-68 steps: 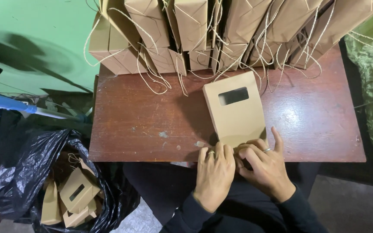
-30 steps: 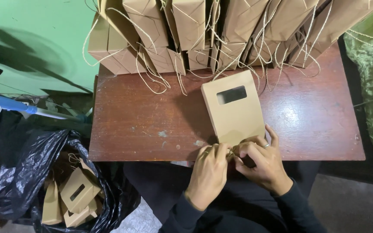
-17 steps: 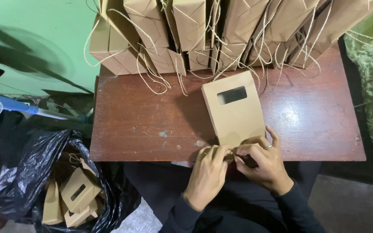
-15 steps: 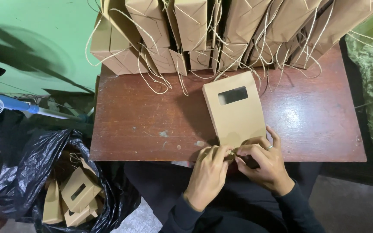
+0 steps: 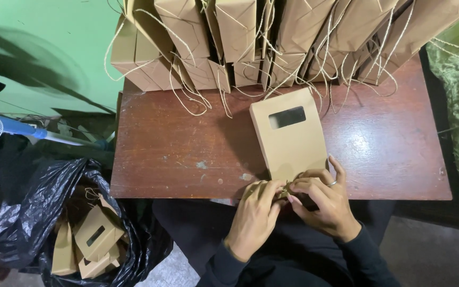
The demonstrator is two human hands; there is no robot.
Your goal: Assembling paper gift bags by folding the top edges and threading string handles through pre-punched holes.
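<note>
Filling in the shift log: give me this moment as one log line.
left hand: pinching bag's near edge | right hand: same edge | paper bag: flat on wooden table, window up | finished bags: rear row

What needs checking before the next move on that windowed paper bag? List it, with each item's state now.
1. Windowed paper bag lies flat on the wooden table: ok.
2. Both hands at its near edge, left hand and right hand meeting there: ok.
3. Grip on the twine handle at the fingertips: cannot tell, the fingers hide it.
4. Window faces up, uncovered: ok.
5. Loose twine from the row of standing bags trails close to the bag's far end; whether it touches: cannot tell.
6. Black plastic sack beside the table is open, with bags inside: ok.
</note>
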